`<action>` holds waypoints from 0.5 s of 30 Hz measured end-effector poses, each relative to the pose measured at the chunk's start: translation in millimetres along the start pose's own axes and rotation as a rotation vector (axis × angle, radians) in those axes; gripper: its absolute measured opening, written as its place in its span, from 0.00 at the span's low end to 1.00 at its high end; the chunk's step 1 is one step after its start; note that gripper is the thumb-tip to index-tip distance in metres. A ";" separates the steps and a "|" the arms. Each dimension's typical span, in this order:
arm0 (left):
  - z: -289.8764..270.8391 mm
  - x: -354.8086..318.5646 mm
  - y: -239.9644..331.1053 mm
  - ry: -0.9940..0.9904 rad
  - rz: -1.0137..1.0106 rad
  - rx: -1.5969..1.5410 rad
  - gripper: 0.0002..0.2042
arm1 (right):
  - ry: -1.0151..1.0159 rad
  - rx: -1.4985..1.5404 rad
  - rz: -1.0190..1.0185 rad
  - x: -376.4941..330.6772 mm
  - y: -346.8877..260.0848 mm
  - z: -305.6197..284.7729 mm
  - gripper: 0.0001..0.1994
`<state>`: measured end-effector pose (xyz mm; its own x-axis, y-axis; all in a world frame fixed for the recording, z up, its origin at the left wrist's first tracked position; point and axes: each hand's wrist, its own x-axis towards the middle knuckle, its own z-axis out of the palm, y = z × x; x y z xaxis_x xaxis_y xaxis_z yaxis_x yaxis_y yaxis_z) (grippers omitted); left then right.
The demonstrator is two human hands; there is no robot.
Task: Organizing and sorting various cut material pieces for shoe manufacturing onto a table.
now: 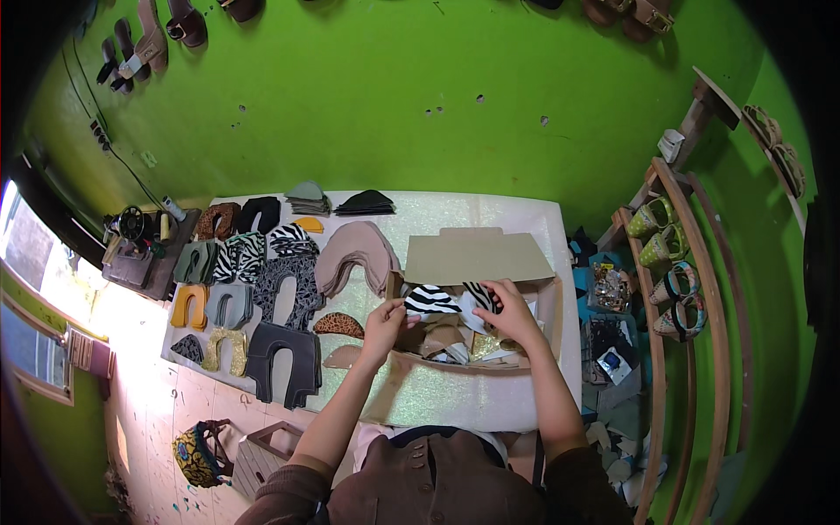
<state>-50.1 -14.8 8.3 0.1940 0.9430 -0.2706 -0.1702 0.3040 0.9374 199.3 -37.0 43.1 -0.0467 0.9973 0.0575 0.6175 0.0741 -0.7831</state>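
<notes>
While a curved, flat piece of black-and-white zebra-striped material [431,299] is pinched at its edge by my left hand [385,325], my right hand [507,308] grips a second zebra-striped piece [477,296], both over an open brown cardboard box [477,258]. Mixed scraps [446,338] lie inside. Leftward, a leopard-print half-moon stack [339,325] and beige U-shaped layers [357,248] rest on the shiny white surface [472,401].

Showing brown sandals [186,26] high on a green wall [350,114]; revealing a dark machine [131,225] at left and a yellow-patterned bag [198,455] on the floor [157,402]; displaying green shoes [662,248] on a wooden rack [655,385] at right.
</notes>
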 end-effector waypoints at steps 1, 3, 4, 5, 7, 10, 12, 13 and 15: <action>1.4 -0.6 1.5 -0.025 -0.035 -0.012 0.12 | -0.002 0.007 -0.050 -2.2 -4.1 -2.4 0.26; 2.8 -2.1 2.7 -0.090 -0.069 -0.003 0.12 | 0.000 -0.074 -0.182 -5.1 -9.5 -0.9 0.25; 5.1 -3.2 5.3 -0.155 -0.103 0.007 0.12 | 0.002 -0.155 -0.314 -6.2 -11.2 0.2 0.25; 7.7 -4.9 7.5 -0.158 -0.104 0.008 0.12 | 0.004 -0.155 -0.311 -6.4 -12.7 1.5 0.25; 11.7 -9.5 12.3 -0.223 -0.160 -0.005 0.14 | -0.121 -0.175 -0.382 -5.2 -16.8 5.3 0.25; 8.2 -8.4 9.0 -0.319 -0.194 0.035 0.15 | -0.177 -0.230 -0.408 -5.7 -19.8 11.2 0.24; 10.0 -10.9 11.6 -0.345 -0.208 0.052 0.16 | -0.210 -0.261 -0.427 -6.0 -16.9 15.4 0.25; 10.3 -13.0 13.8 -0.369 -0.222 0.068 0.16 | -0.211 -0.260 -0.430 -6.2 -17.1 17.1 0.25; 8.1 -12.1 12.0 -0.389 -0.223 0.076 0.16 | -0.225 -0.258 -0.432 -6.3 -18.1 19.8 0.25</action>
<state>-46.6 -23.6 24.6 0.5691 0.7298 -0.3787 -0.0147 0.4695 0.8828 172.9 -44.6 44.6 -0.4879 0.8532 0.1845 0.6760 0.5030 -0.5385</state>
